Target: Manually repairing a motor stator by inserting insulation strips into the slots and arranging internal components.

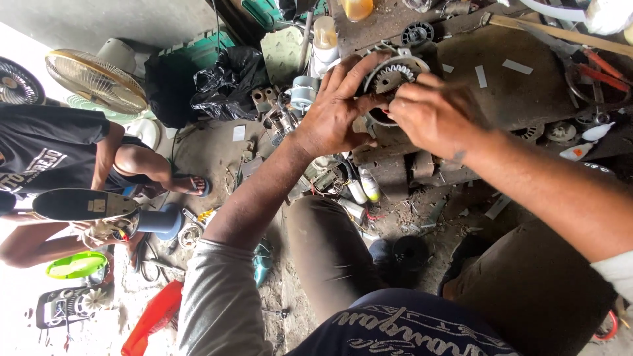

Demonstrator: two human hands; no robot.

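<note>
Knees, then both hands on motor.
Left hand (339, 109) and right hand (432, 115) grip round motor (393, 78), half hidden; coil ring shows.

A grey sleeve (221, 300) is pushed up the arm at seven o'clock, and a whitish cuff (616, 271) shows at four o'clock. A dark navy shirt (402, 329) with pale lettering sits at six o'clock above brown trousers (527, 283).

Both forearms reach forward and meet at the centre. The left hand (336, 109) spreads its fingers in a grasp. The right hand (432, 115) pinches, fingers curled
</note>
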